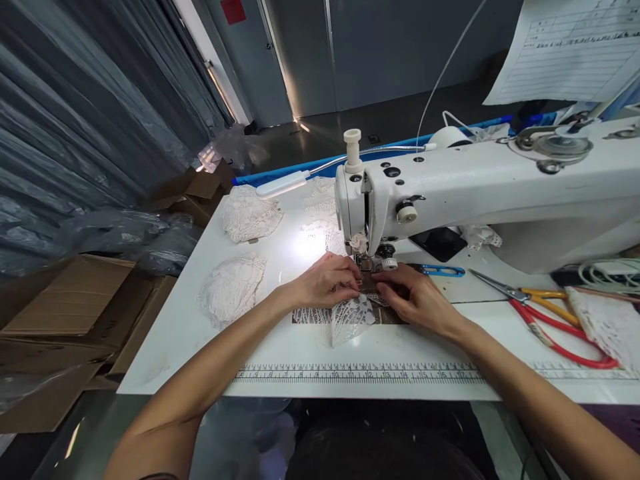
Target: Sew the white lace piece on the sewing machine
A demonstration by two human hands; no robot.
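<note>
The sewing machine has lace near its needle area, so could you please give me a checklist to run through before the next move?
1. Left hand on the lace: ok.
2. Right hand near the sewing machine's needle area: ok.
3. Fingertips clear of the needle: cannot tell; too small to make out.
4. Lamp lit: ok.
5. Scissors apart from the right hand: ok.

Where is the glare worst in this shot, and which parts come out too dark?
Head view: glare bleaches the white tabletop left of the sewing machine, below the lamp; head view: the floor behind comes out very dark.
</note>
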